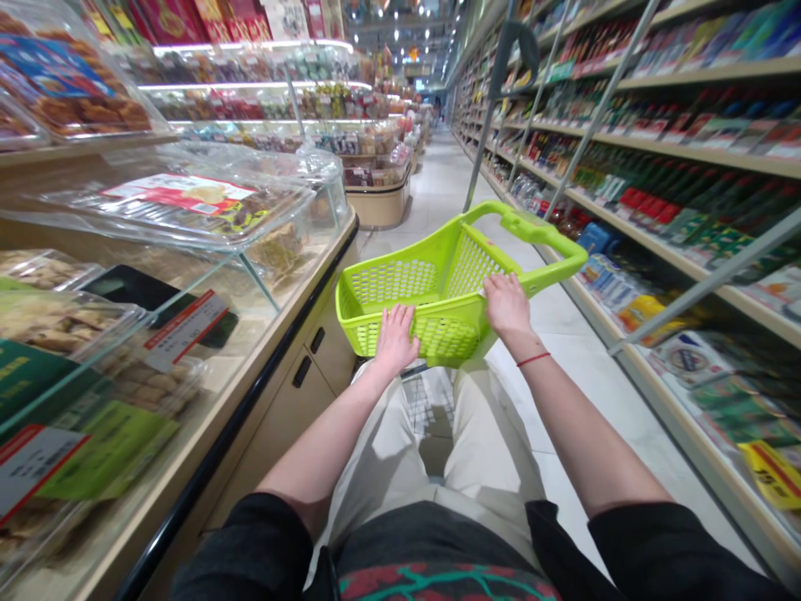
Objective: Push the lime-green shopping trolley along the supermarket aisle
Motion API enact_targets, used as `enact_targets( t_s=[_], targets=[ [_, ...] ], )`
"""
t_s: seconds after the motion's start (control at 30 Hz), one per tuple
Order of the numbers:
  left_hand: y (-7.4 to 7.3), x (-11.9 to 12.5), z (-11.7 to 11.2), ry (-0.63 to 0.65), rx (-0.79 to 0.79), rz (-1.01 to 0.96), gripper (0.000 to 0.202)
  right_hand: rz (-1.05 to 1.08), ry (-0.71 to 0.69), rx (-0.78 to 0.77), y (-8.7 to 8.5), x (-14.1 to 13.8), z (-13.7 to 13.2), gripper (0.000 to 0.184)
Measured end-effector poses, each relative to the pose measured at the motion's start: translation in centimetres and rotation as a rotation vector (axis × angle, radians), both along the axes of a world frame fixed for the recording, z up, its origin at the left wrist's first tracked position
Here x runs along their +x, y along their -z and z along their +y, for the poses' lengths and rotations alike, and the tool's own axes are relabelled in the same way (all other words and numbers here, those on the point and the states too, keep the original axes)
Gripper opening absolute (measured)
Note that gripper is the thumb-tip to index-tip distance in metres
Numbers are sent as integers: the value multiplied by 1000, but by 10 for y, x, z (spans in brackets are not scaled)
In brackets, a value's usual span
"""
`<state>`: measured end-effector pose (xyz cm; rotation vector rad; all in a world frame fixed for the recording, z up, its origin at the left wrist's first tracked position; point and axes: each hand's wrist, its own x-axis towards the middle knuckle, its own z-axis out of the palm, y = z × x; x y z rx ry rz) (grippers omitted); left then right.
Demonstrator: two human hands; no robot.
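A bright green plastic shopping basket (449, 327) with perforated walls is in front of my legs, tilted, its looped handle sticking out to the right. I see no goods in the part of its inside that shows. My left hand (395, 338) is closed over the near rim, left of the middle. Farther right on that rim, near the base of the handle, my right hand (508, 302) grips with its fingers hooked over the edge. Part of a grey wire rack (430, 401) shows below the basket, between my knees.
On the left, a wooden display counter (275, 434) with glass panels holds packed foods in clear boxes. Tall shelves (688, 142) of packaged goods line the right side, with slanting metal bars before them. A pale tiled aisle (438, 167) runs ahead.
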<state>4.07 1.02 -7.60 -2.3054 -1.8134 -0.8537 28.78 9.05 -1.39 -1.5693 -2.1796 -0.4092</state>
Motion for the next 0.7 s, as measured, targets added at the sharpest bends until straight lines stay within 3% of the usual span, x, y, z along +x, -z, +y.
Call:
enact_targets(
  t_s=[0.27, 0.4, 0.57, 0.7],
  targets=[
    [2, -2, -5, -3, 20, -9, 69, -51, 15, -9, 2, -9, -12, 47],
    [4, 0, -7, 2, 31, -30, 69, -54, -35, -8, 16, -36, -24, 46],
    [6, 0, -7, 4, 45, -51, 68, -34, -198, 45, 38, -74, -35, 46],
    [7, -2, -7, 10, 50, -46, 67, -38, -247, 24, 34, -60, -26, 47]
  ],
)
